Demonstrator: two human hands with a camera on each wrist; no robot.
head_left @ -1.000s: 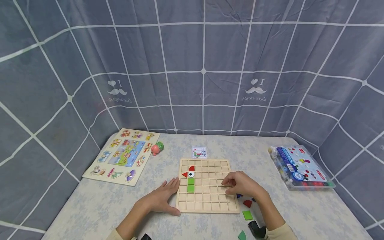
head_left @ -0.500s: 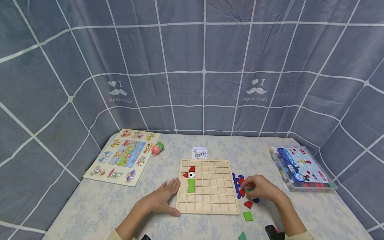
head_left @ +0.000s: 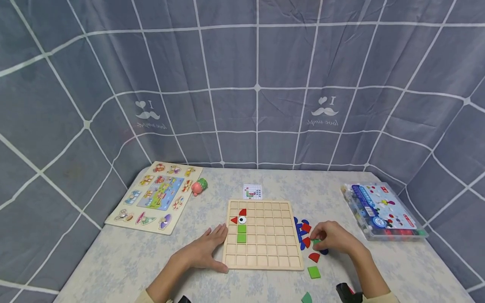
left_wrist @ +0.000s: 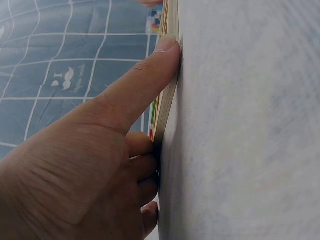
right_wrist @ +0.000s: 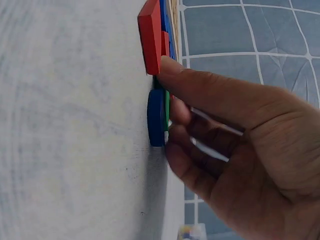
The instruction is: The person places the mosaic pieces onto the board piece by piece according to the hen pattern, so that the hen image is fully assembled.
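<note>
A wooden grid board lies on the table in the head view. In its upper left cells sit two red pieces, a round eye piece and two green squares. My left hand rests spread at the board's left edge, and the left wrist view shows its thumb against the board's side. Right of the board, my right hand pinches a small green piece between thumb and fingers, low among loose pieces. Its shape is partly hidden. Close by are a blue piece and a red one.
A pattern card lies behind the board. Loose blue and red pieces cluster along its right edge, with a green square nearer. A picture puzzle board and a pink-green toy lie left, a plastic case right.
My right hand has moved off the board's right side to the loose pieces, then shifted slightly among them with the green piece at its fingertips. The left hand has stayed put.
</note>
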